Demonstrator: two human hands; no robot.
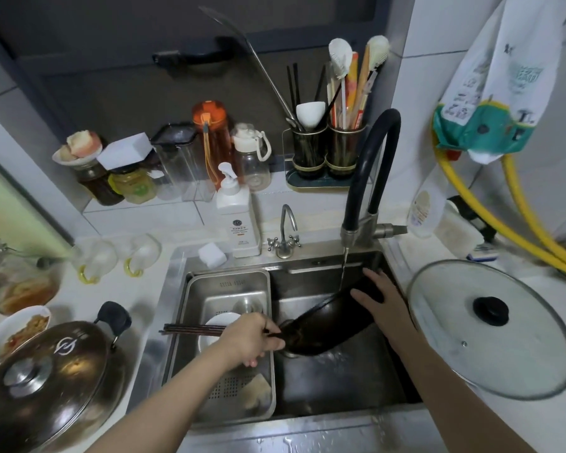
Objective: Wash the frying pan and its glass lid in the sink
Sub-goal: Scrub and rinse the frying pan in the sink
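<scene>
- A person tilts a dark frying pan [327,322] on its side over the right basin of a steel sink [347,380], under a thin stream of water [343,269] from the black hose tap [370,178].
- The left hand [249,341] has its fingers closed around the pan's handle at the near left end.
- The right hand [383,299] lies flat on the pan's upturned far side, fingers spread and gripping nothing.
- The glass lid [490,328], with its black knob, rests on the white counter [549,416] to the right of the sink, apart from the pan.
- In the left basin, a steel draining tray [196,308] holds a white bowl [221,322], with dark chopsticks [190,330] laid across it.
- A bottle of dish soap [237,220] stands at the far edge of the sink.
</scene>
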